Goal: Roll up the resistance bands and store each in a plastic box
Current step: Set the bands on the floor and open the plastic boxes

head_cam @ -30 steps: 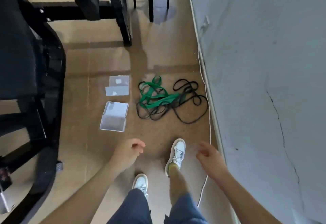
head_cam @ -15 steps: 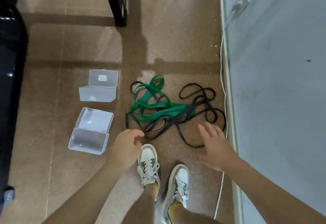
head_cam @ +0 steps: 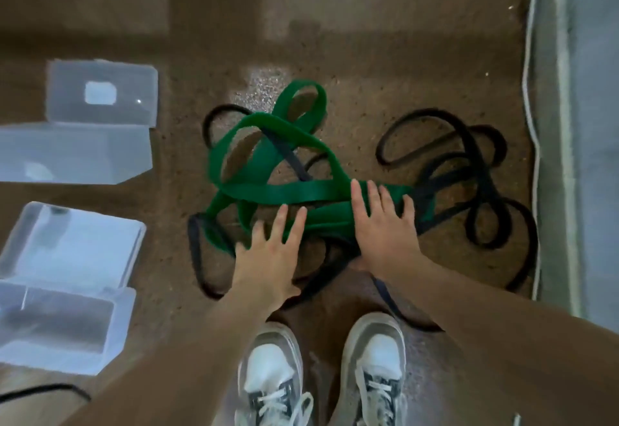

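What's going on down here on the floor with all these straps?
A person bends over a tangle on the floor. The left hand and right hand, fingers straight and spread, are laid over the green band, which is tangled with a black band. To their left, the near box and far box lie open; no band is rolled or stored yet.

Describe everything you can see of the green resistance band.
The green band is a wide, flat, matte loop, rubbery-looking, lying unrolled in loose, twisted coils on the speckled brown floor. One loop stands out at the far end; its long straight runs lie nearest the person. A thinner black band is tangled through and under it. The right hand and left hand, fingers straight, lie over its near runs; whether they press it is unclear.
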The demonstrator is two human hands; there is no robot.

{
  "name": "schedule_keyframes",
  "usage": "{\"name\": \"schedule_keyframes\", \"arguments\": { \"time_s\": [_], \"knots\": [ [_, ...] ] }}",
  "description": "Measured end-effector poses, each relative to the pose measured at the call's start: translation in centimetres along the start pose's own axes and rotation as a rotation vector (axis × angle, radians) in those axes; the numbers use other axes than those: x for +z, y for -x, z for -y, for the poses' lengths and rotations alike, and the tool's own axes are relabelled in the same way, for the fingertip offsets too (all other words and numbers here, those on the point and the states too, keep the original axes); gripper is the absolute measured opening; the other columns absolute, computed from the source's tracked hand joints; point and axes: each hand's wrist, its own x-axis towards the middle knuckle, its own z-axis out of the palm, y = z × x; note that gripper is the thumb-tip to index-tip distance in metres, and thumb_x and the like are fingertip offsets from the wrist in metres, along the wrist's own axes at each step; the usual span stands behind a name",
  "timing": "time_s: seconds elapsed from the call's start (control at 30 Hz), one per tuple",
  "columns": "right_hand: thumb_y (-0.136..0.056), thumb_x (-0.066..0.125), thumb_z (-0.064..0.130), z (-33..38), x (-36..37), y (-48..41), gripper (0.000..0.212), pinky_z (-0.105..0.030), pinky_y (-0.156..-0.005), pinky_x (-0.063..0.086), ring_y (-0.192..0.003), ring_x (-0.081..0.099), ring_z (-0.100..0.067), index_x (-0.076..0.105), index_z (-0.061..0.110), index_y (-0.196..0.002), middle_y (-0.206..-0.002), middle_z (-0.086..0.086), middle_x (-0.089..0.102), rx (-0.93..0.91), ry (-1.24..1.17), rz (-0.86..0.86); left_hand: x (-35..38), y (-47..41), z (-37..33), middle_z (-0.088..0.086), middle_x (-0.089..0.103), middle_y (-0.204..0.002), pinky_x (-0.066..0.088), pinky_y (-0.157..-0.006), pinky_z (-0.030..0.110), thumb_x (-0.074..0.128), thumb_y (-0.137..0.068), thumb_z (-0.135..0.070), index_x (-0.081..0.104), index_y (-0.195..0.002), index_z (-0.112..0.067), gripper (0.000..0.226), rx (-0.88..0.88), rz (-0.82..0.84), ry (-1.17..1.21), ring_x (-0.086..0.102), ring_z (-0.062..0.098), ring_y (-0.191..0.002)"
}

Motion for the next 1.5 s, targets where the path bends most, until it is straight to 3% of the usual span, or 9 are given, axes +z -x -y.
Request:
{"name": "schedule_keyframes", "arguments": {
  "time_s": [0.13, 0.23, 0.4, 0.57, 0.77, 0.9, 1.03, 1.3, 1.5],
  "knots": [
    [-0.094, 0.057, 0.021, 0.0, 0.8, 0.1, 0.083, -0.051, -0.103, 0.033, -0.118, 0.053, -0.027, 0.003, 0.007, -0.154, -0.126, -0.008, 0.055, -0.032, 0.028, -0.254, 0.5, -0.9, 0.6, 0.018, 0.034, -0.143, 0.047, -0.086, 0.043, 0.058, -0.089, -0.010, -0.017, -0.150, -0.027, 0.099, 0.059, -0.183, -0.127, 0.046, 0.035, -0.121],
    [-0.091, 0.054, 0.017, -1.2, -1.2, 1.0, 0.062, -0.045, -0.094, 0.034, -0.101, 0.059, -0.027, 0.029, 0.018, -0.147, -0.103, 0.000, 0.062, -0.086, -0.128, -0.096, -2.2, -0.3, 1.2, 0.006, 0.059, -0.112, 0.049, -0.070, 0.038, 0.060, -0.087, -0.022, 0.009, -0.153, -0.027, 0.083, 0.052, -0.183, 0.016, 0.059, 0.029, -0.100],
    [-0.077, 0.072, 0.029, -3.7, -10.6, 6.9, 0.022, -0.048, -0.090, 0.048, -0.095, 0.063, -0.026, 0.067, 0.026, -0.098, -0.089, 0.001, 0.070, -0.059, -0.628, 0.042, -10.1, 6.2, 0.9, -0.003, 0.068, -0.114, 0.051, -0.087, 0.034, 0.070, -0.077, -0.027, 0.050, -0.136, -0.032, 0.063, 0.074, -0.346, 0.426, 0.062, 0.021, -0.106],
    [-0.073, 0.078, 0.008, -4.6, -19.8, 17.2, 0.017, -0.040, -0.072, 0.060, -0.076, 0.071, -0.015, 0.072, 0.018, -0.085, -0.077, 0.000, 0.075, 0.023, -1.219, -0.014, -18.3, 16.0, -1.7, -0.014, 0.071, -0.095, 0.050, -0.072, 0.011, 0.073, -0.070, -0.003, 0.067, -0.111, -0.026, 0.048, 0.038, -0.333, 1.184, 0.065, -0.005, -0.083],
    [-0.080, 0.070, 0.004, -2.9, -24.9, 30.5, 0.036, -0.018, -0.066, 0.054, -0.086, 0.069, -0.006, 0.063, 0.028, -0.106, -0.091, 0.008, 0.073, 0.335, -1.813, -0.252, -24.7, 27.3, -7.7, 0.014, 0.071, -0.087, 0.056, -0.066, 0.035, 0.048, -0.083, 0.013, 0.066, -0.109, -0.004, 0.035, 0.075, -0.035, 1.934, 0.068, 0.025, -0.078],
    [-0.076, 0.070, -0.002, -3.7, -25.8, 39.9, 0.042, -0.033, -0.072, 0.059, -0.089, 0.072, -0.019, 0.066, 0.023, -0.110, -0.094, 0.000, 0.075, 0.484, -1.965, -0.386, -26.0, 33.3, -10.4, 0.019, 0.071, -0.099, 0.057, -0.078, 0.045, 0.051, -0.078, 0.013, 0.065, -0.112, -0.009, 0.042, 0.119, 0.086, 1.770, 0.068, 0.033, -0.089],
    [-0.078, 0.067, -0.011, -4.0, -24.9, 48.0, 0.028, -0.022, -0.054, 0.053, -0.068, 0.071, -0.016, 0.072, 0.010, -0.095, -0.074, -0.001, 0.075, 0.488, -1.930, -0.452, -25.8, 39.0, -11.7, 0.014, 0.070, -0.093, 0.054, -0.083, 0.048, 0.058, -0.054, 0.000, 0.067, -0.106, -0.013, 0.054, 0.207, 0.082, 1.548, 0.065, 0.030, -0.087],
    [-0.070, 0.077, 0.001, 0.3, -18.3, 56.8, 0.025, -0.009, -0.056, 0.041, -0.062, 0.057, -0.006, 0.065, 0.021, -0.079, -0.064, 0.009, 0.062, 0.382, -1.264, -0.565, -18.0, 48.4, -7.4, -0.009, 0.063, -0.110, 0.049, -0.078, 0.025, 0.067, -0.069, -0.008, 0.050, -0.121, -0.035, 0.060, 0.355, -0.100, 0.620, 0.060, 0.014, -0.098],
    [-0.071, 0.077, 0.001, 8.0, -12.1, 60.5, 0.028, -0.030, -0.065, 0.045, -0.076, 0.060, -0.023, 0.069, 0.014, -0.095, -0.081, -0.001, 0.066, 0.252, -1.074, -0.618, -11.5, 53.0, -0.2, -0.011, 0.065, -0.102, 0.046, -0.067, 0.021, 0.066, -0.077, -0.011, 0.054, -0.120, -0.034, 0.050, 0.299, -0.014, 0.530, 0.061, 0.010, -0.087]
  ]
}}
